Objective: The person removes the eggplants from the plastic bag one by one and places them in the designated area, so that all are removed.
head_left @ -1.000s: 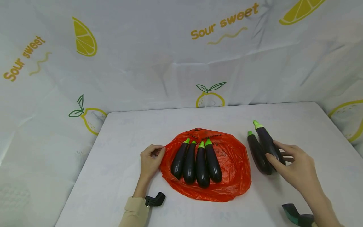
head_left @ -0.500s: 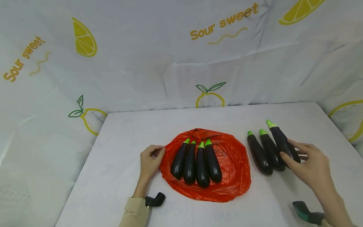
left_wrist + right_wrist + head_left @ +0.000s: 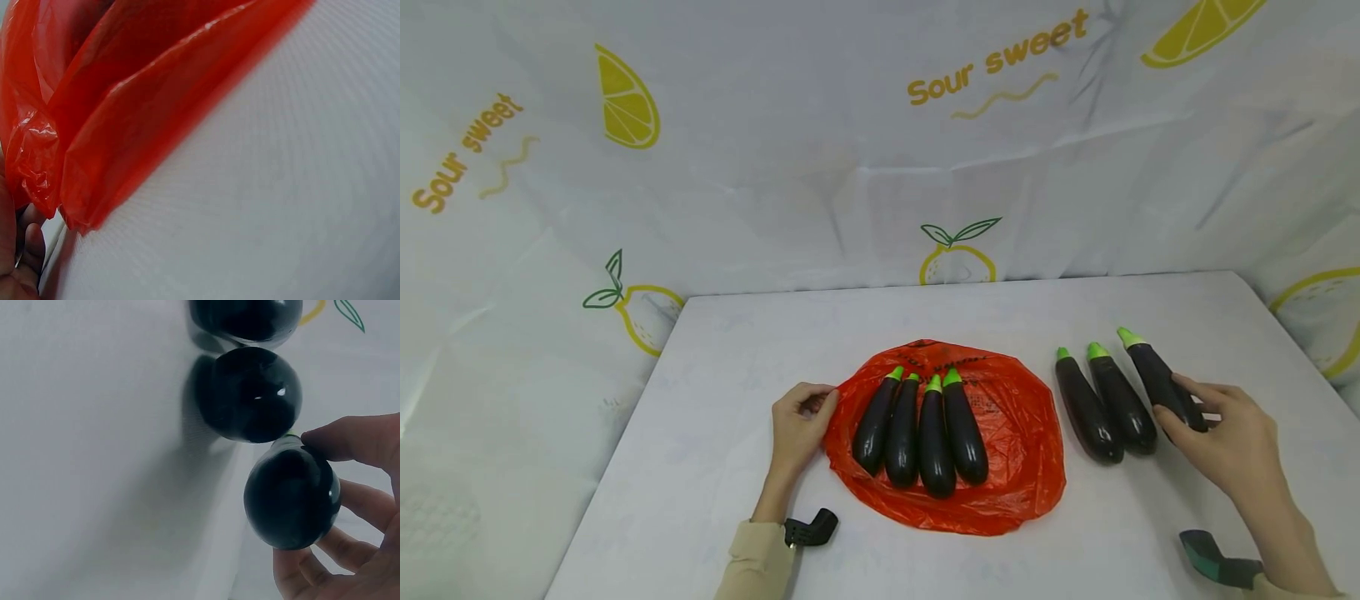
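right hand (image 3: 1225, 437): curled round outermost eggplant (image 3: 1153, 379), setting it beside two others. left hand (image 3: 797, 425): pinching red bag (image 3: 1022, 450) edge. next likely: release gently.

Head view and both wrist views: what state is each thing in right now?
Red bag: lying flat on the table.
Four eggplants: side by side on the bag.
Two eggplants: lying on the table, untouched.
Rightmost eggplant: gripped by the right hand.
Left hand: pinching the bag's edge.
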Available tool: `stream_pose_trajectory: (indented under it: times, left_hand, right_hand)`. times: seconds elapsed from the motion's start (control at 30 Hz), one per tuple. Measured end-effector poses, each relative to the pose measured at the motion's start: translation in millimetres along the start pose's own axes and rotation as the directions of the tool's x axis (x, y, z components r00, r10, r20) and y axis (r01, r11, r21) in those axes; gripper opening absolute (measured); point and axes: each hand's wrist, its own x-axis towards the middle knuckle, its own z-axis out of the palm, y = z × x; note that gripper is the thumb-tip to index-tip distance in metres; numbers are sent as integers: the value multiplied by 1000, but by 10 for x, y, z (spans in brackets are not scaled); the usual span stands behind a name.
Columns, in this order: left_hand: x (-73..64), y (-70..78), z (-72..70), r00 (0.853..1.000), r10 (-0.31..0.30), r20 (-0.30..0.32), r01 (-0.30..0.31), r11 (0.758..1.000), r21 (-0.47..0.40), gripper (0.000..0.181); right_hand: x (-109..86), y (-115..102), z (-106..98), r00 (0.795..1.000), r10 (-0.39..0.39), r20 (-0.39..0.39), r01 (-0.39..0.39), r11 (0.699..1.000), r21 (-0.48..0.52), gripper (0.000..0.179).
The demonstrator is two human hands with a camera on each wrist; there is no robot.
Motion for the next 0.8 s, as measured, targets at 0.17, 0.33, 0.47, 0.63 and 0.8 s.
stream_pose_trajectory:
  times: [0.17,0.33,0.47,0.63,0.8]
  left_hand:
    - [2,5,-3,1000,-2,6,2,1000,7,6]
    - [-2,13,-5,1000,-16,9,16,1000,2,6]
    - [-1,19,0,1000,-17,4,17,1000,-11,6]
    - [2,21,14,1000,-13,-12,13,1000,-15,7]
    - [-4,18,28,1000,-23,-19,23,1000,10,7]
  right_hand:
    - [10,45,29,1000,10,10,-10,1000,-1,48]
    - [18,54,55,999,37,32,-36,999,-34,49]
    - [21,52,70,997,54,54,-51,997,-55,49]
    - [23,65,82,996,57,64,-54,997,-56,49]
    - [36,73,84,995,67,74,-63,996,-56,49]
